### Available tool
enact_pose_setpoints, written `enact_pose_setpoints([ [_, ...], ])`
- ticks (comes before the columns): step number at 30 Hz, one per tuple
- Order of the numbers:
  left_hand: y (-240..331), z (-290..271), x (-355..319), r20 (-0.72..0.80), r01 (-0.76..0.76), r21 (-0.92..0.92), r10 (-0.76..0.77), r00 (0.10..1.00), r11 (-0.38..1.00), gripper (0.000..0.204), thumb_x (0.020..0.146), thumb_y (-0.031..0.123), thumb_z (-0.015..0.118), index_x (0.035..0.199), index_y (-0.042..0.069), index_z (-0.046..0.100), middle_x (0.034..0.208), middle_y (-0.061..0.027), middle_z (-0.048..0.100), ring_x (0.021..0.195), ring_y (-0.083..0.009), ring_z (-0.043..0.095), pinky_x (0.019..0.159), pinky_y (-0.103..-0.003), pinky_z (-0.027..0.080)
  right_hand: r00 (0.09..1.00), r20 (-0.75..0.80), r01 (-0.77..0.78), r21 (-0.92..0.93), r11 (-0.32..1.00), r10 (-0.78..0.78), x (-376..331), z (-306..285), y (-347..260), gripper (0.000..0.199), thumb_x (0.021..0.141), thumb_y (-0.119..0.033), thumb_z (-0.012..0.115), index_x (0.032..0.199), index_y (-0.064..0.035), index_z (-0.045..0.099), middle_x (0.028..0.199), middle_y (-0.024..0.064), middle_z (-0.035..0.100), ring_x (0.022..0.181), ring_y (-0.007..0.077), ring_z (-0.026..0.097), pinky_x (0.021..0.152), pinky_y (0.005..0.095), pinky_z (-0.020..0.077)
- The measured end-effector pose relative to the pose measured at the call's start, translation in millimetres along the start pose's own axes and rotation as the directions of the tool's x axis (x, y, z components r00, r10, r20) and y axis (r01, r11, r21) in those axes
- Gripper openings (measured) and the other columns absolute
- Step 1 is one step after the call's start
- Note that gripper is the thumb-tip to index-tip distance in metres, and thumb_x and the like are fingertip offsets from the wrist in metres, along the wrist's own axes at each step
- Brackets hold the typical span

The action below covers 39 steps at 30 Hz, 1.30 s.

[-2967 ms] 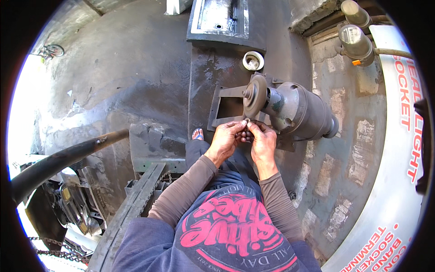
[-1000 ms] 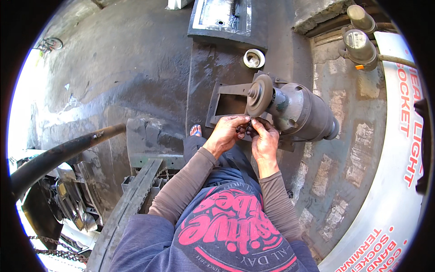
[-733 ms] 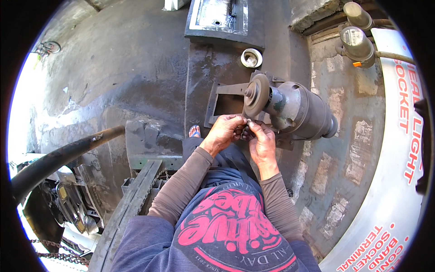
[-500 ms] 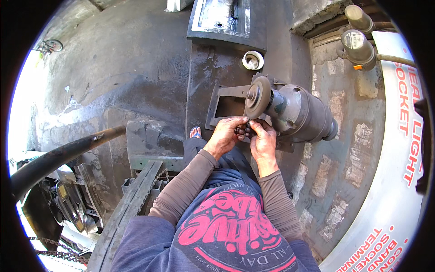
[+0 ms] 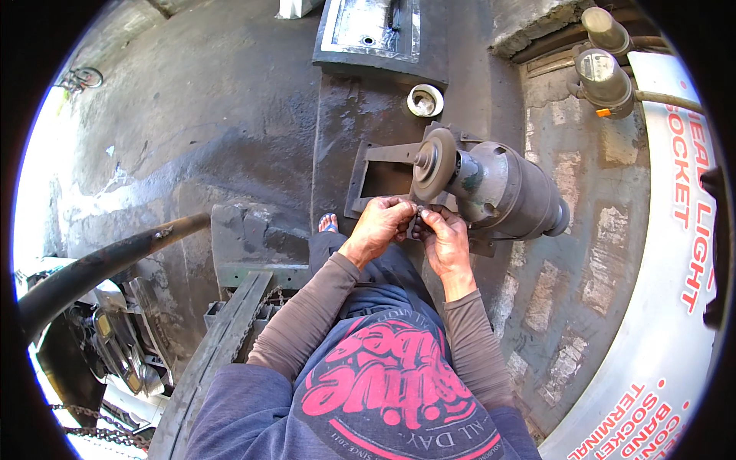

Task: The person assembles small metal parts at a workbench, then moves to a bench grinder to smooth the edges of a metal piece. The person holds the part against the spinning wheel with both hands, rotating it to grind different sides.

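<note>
A bench grinder, with a grey motor (image 5: 515, 188) and a round grinding wheel (image 5: 435, 165), stands on a metal frame (image 5: 369, 175). Close below the wheel's near edge, my two hands meet. My left hand (image 5: 378, 230) has its fingers closed in a pinch. Beside it my right hand (image 5: 445, 239) pinches too, thumb against fingers. Between the fingertips is a small dark piece (image 5: 416, 222), too small and too covered to name. Whether it touches the wheel I cannot tell.
Beyond the grinder sit a round white pot (image 5: 425, 100) and a metal basin (image 5: 372, 50). Two electric meters (image 5: 606, 80) are at the far right, near a white printed sign (image 5: 659, 322). A dark pipe (image 5: 115, 264) and a long metal rail (image 5: 218, 360) lie left of me.
Both hands stay just below the wheel, with fingers slightly shifted around the small dark piece. The whole view has moved a little.
</note>
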<state>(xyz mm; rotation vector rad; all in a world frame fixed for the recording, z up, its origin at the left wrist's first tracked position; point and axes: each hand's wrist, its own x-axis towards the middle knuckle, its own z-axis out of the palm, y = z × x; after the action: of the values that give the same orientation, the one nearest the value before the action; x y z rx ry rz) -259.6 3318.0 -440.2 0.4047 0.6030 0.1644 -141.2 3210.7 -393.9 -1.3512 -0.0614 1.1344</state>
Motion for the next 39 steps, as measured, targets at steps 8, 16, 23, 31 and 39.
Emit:
enact_pose_setpoints([
  [8,-8.6,2.2,-1.2,-0.052,0.008,-0.234,-0.021,0.998,0.972,0.016,0.098,0.016,0.064,0.103,0.002,0.07,0.08,-0.0001,0.063,0.066,-0.007,0.054,0.058,-0.025,0.047,0.987,-0.159,0.053,0.127,0.99,-0.033,5.8,13.3,7.0,0.014,0.092,-0.005,0.067,0.102,0.0038,0.068,0.087,0.009,0.068,0.073,0.0176,0.061,0.068,0.0307,0.0489],
  [16,-4.6,6.7,-6.0,-0.02,0.029,-0.179,-0.033,0.999,0.983,0.018,0.1,0.019,0.063,0.101,0.003,0.07,0.083,-0.0031,0.068,0.068,-0.0083,0.057,0.06,-0.026,0.05,0.983,-0.155,0.132,0.217,0.967,-0.1,5.7,8.3,3.2,0.017,0.093,-0.006,0.066,0.105,0.006,0.067,0.088,0.0115,0.068,0.073,0.0187,0.062,0.07,0.0315,0.0504],
  [23,4.0,12.5,-15.7,0.011,0.055,-0.134,-0.054,0.998,0.989,0.021,0.098,0.022,0.067,0.097,0.001,0.069,0.075,0.0022,0.057,0.063,-0.0082,0.051,0.055,-0.026,0.046,0.776,0.104,0.442,-0.793,0.419,-0.622,-26.2,15.4,-2.8,0.011,0.093,-0.005,0.07,0.102,-0.001,0.072,0.095,0.0064,0.072,0.084,0.0146,0.067,0.076,0.0297,0.0533],
  [31,-3.2,10.1,-11.7,-0.111,-0.111,0.098,0.122,0.986,0.989,0.018,0.098,0.017,0.067,0.099,-0.001,0.068,0.075,-0.0014,0.061,0.059,-0.0077,0.053,0.054,-0.024,0.046,0.96,-0.121,0.195,-0.354,0.915,-0.251,-14.4,4.1,13.2,0.014,0.095,-0.005,0.067,0.103,0.0054,0.071,0.093,0.0055,0.072,0.082,0.0125,0.067,0.073,0.0285,0.0542],
  [39,-14.2,9.7,3.1,-0.124,-0.08,-0.192,0.056,0.991,0.978,0.019,0.098,0.015,0.066,0.104,-0.003,0.07,0.081,-0.0035,0.066,0.065,-0.0085,0.056,0.055,-0.022,0.047,0.963,-0.249,0.086,-0.094,0.992,-0.107,3.8,21.4,4.4,0.013,0.093,-0.002,0.067,0.099,0.0091,0.068,0.081,0.01,0.07,0.065,0.0153,0.066,0.053,0.027,0.0528],
])
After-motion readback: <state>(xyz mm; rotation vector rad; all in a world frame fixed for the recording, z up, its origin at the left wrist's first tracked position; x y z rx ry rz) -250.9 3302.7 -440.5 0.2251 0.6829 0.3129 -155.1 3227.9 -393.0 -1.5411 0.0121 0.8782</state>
